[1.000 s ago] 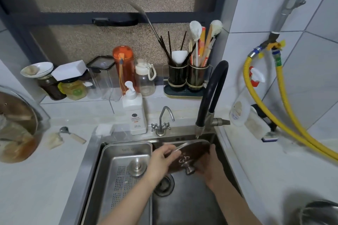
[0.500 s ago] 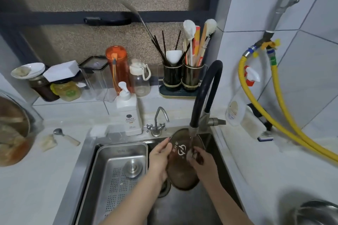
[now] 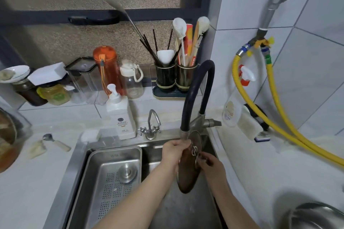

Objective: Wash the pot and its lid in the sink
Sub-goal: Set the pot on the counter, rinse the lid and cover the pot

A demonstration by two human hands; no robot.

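Observation:
A brown glass lid (image 3: 188, 171) with a metal rim stands nearly on edge over the sink basin (image 3: 186, 210), right under the spout of the black faucet hose (image 3: 193, 96). My left hand (image 3: 174, 152) grips the lid's upper left rim. My right hand (image 3: 210, 162) holds the lid's knob on its right face. At the bottom right corner the rim of a steel pot (image 3: 314, 215) rests on the counter.
A steel drain tray (image 3: 111, 176) with a sink plug fills the sink's left half. Behind the sink stand a white soap pump bottle (image 3: 121, 115), a small tap (image 3: 151, 124) and utensil holders (image 3: 176, 78). Yellow hoses (image 3: 275, 117) hang on the right wall.
The lid has been turned from flat to nearly on edge under the spout. Both hands stayed on it and rose slightly with it.

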